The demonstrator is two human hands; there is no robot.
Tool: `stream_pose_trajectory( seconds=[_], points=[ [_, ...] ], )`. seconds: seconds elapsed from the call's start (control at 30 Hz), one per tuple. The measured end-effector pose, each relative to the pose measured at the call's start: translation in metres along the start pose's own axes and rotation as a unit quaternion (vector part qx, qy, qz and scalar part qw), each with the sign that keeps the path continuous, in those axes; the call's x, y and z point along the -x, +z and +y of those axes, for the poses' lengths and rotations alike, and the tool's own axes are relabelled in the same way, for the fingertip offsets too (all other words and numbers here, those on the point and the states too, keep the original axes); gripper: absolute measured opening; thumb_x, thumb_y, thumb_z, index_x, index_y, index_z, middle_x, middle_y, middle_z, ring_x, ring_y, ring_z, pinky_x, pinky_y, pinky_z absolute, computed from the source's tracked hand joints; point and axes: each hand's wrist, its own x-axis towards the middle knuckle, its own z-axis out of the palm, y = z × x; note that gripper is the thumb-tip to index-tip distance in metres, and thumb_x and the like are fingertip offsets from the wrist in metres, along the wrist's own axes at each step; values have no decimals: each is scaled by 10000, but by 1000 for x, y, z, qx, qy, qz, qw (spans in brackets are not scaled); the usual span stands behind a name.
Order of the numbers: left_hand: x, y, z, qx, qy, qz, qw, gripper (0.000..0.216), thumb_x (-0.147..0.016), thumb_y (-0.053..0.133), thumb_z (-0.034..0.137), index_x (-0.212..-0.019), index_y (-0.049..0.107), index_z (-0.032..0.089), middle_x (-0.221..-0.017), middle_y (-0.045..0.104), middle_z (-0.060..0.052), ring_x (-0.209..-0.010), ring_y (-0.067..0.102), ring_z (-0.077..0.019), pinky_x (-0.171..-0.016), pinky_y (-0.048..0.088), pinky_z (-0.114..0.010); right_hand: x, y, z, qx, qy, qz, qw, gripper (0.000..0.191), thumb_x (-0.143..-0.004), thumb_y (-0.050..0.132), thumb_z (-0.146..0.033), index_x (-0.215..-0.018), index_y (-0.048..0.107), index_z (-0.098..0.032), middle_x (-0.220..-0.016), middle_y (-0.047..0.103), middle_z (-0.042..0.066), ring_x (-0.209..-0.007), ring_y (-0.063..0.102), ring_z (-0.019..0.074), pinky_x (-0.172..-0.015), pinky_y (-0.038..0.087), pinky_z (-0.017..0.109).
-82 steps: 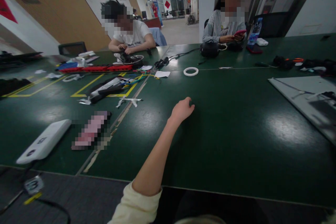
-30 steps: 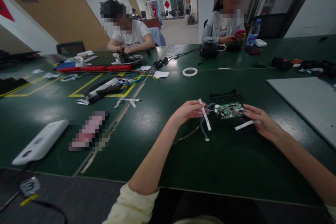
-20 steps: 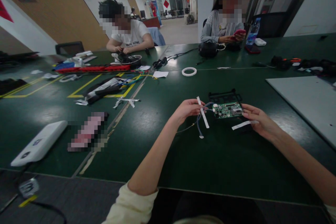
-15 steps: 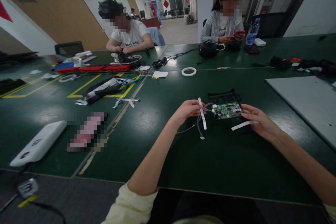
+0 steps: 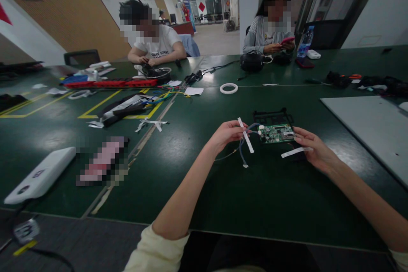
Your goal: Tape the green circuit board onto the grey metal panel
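Observation:
A green circuit board (image 5: 276,133) is held at its right end by my right hand (image 5: 315,146), thumb and fingers closed on the edge. One strip of white tape (image 5: 296,152) hangs off the fingers of that hand. My left hand (image 5: 230,136) pinches the grey cables (image 5: 251,131) that run into white connectors at the board's left end. A second white tape strip (image 5: 246,136) lies slantwise across those fingertips and the cables. One loose cable end dangles below. Just behind the board lies a black plastic frame (image 5: 274,116), partly hidden by it.
A tape roll (image 5: 228,88) lies farther back on the green table. To the right is a large grey panel (image 5: 366,123); at left are a pink phone (image 5: 103,160) and a white power bank (image 5: 41,174). Two people (image 5: 156,42) sit across the table.
The tape strip at my left fingers has tilted, its lower end swinging right and up. Both hands keep their grips, nearly in place. The whole view has shifted slightly.

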Motion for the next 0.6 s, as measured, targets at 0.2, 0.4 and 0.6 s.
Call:
stream_pose_trajectory(
  seconds=[0.2, 0.4, 0.6],
  points=[
    [0, 0, 0, 21, 3, 6, 1000, 216, -757, 677, 209, -956, 625, 143, -912, 673, -71, -716, 613, -90, -709, 484, -253, 0, 3, 0, 1, -13, -12, 1000, 442, -659, 751, -197, -1074, 644, -303, -1061, 673, -19, -796, 658, 110, -631, 539, 170],
    [-1, 4, 3, 56, 3, -15, 998, 248, -746, 685, 162, -980, 604, 145, -937, 659, -59, -810, 629, -108, -786, 475, -274, -1, 2, 1, 0, -18, 1, 1000, 423, -661, 751, -212, -1059, 646, -311, -1058, 673, -25, -815, 661, 121, -643, 546, 178],
    [-1, 4, 1, 56, 13, 2, 998, 324, -752, 686, 164, -1056, 573, 168, -1044, 646, -81, -869, 646, -137, -795, 482, -288, 1, 5, -2, -17, -6, 3, 1000, 381, -674, 737, -195, -1021, 657, -333, -1024, 679, -58, -785, 650, 85, -646, 534, 147]
  ],
)
